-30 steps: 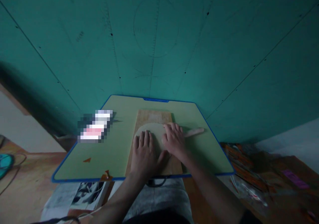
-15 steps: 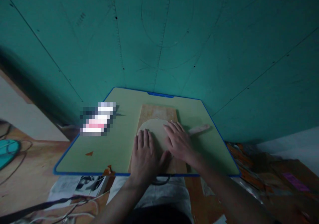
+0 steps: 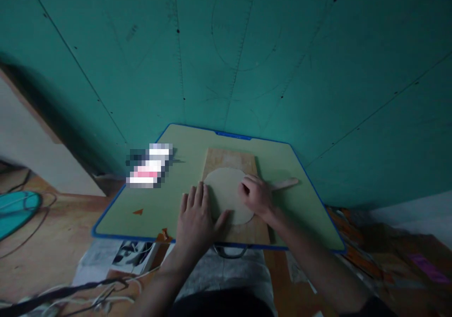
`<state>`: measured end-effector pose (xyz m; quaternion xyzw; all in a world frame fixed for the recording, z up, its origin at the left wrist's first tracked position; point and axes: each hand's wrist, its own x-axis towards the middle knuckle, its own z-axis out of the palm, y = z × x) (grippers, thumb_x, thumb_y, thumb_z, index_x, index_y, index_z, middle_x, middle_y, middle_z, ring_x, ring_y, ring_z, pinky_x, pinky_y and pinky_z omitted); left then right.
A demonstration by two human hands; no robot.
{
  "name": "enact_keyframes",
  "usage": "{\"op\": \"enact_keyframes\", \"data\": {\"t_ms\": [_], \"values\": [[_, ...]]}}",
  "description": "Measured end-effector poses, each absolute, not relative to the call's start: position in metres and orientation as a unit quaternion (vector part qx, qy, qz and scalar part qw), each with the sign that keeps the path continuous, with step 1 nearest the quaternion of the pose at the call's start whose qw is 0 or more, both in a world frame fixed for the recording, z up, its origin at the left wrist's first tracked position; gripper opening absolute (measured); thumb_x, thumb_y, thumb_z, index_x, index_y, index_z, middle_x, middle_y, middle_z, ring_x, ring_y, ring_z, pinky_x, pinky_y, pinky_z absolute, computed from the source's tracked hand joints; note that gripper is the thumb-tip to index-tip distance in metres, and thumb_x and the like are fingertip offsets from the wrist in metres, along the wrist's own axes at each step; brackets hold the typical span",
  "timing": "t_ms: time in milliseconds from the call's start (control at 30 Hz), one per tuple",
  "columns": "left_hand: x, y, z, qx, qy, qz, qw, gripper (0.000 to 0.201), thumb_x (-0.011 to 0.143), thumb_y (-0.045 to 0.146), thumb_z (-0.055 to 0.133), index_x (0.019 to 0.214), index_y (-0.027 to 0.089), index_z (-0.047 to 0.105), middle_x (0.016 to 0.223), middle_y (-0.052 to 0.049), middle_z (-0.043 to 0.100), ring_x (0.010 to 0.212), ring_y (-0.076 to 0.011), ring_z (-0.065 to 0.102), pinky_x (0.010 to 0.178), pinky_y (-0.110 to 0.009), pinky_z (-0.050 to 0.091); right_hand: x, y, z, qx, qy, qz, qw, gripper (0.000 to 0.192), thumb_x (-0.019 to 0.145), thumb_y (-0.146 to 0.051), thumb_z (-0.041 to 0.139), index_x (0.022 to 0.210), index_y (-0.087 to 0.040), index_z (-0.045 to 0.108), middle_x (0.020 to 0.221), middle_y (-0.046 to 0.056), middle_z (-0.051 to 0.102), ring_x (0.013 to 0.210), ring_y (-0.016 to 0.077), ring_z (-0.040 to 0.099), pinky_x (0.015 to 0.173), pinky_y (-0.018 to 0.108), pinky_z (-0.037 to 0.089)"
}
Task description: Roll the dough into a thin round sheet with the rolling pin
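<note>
The pale, round dough sheet (image 3: 226, 192) lies on the wooden board (image 3: 231, 157), its far edge stopping short of the board's far end. Around the board, the pale green tabletop (image 3: 158, 206) stretches widest to the left, with a narrower strip on the right, all bounded by a blue rim (image 3: 306, 184). The left hand (image 3: 196, 223) is laid palm down, fingers extended and gripping nothing, across the sheet's left margin, with its thumb angled over the near part. The right hand (image 3: 257, 194) is curled into a loose fist at the sheet's right edge; whether its fingers pinch the dough cannot be told. The left hand hides part of the board's left side, the right hand covers some of the sheet's outline, and 1 end of the pale stick (image 3: 286, 184) disappears behind the right hand. An object (image 3: 150, 169) at the table's left edge is pixelated beyond recognition. The dough looks smooth and thin, the board grained and blotchy; 2 brownish-orange scraps (image 3: 138, 211) lie near the left front, and the green wall (image 3: 226, 49) bears ruled marks and a faint circle.
</note>
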<state>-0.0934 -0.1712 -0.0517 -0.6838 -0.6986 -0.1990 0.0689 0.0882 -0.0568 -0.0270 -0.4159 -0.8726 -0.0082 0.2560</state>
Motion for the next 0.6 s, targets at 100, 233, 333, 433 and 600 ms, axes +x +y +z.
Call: {"op": "enact_keyframes", "data": {"t_ms": [100, 233, 333, 433, 600], "values": [[-0.092, -0.170, -0.051, -0.688, -0.695, -0.199, 0.065, 0.085, 0.093, 0.067, 0.042, 0.143, -0.002, 0.046, 0.148, -0.027, 0.049, 0.136, -0.0419, 0.049, 0.111, -0.056, 0.041, 0.091, -0.068, -0.027, -0.422, -0.869, -0.014, 0.258, 0.027, 0.088, -0.014, 0.050, 0.062, -0.023, 0.050, 0.067, 0.002, 0.056, 0.069, 0.0178, 0.050, 0.064, 0.030, 0.033], [-0.093, -0.170, -0.054, -0.692, -0.691, -0.201, 0.060, 0.084, 0.092, 0.068, 0.044, 0.144, 0.002, 0.046, 0.148, -0.026, 0.050, 0.136, -0.0406, 0.049, 0.111, -0.056, 0.040, 0.062, -0.081, -0.018, -0.443, -0.878, -0.005, 0.179, 0.021, 0.091, -0.014, 0.049, 0.074, -0.021, 0.059, 0.078, 0.005, 0.064, 0.077, 0.0198, 0.055, 0.069, 0.030, 0.037], [-0.095, -0.170, -0.057, -0.696, -0.685, -0.206, 0.062, 0.087, 0.090, 0.069, 0.044, 0.144, 0.001, 0.045, 0.148, -0.028, 0.048, 0.136, -0.0413, 0.049, 0.111, -0.056, 0.040, 0.038, -0.086, -0.013, -0.465, -0.876, -0.028, 0.129, 0.018, 0.096, -0.022, 0.048, 0.101, -0.019, 0.065, 0.108, 0.012, 0.067, 0.101, 0.0258, 0.058, 0.087, 0.036, 0.042], [-0.096, -0.170, -0.058, -0.712, -0.668, -0.210, 0.059, 0.100, 0.082, 0.078, 0.048, 0.145, 0.000, 0.043, 0.150, -0.030, 0.046, 0.138, -0.0433, 0.046, 0.112, -0.057, 0.037, 0.022, -0.070, -0.007, -0.453, -0.884, -0.026, 0.111, 0.032, 0.099, -0.027, 0.046, 0.124, -0.017, 0.062, 0.135, 0.017, 0.059, 0.126, 0.0303, 0.049, 0.107, 0.045, 0.035], [-0.098, -0.171, -0.055, -0.716, -0.664, -0.208, 0.049, 0.108, 0.080, 0.085, 0.045, 0.146, -0.001, 0.041, 0.149, -0.032, 0.045, 0.139, -0.0441, 0.045, 0.112, -0.059, 0.037, 0.012, -0.044, 0.003, -0.483, -0.873, 0.031, 0.067, 0.046, 0.099, -0.027, 0.044, 0.142, -0.014, 0.053, 0.156, 0.019, 0.043, 0.147, 0.0295, 0.032, 0.120, 0.050, 0.020]]}}
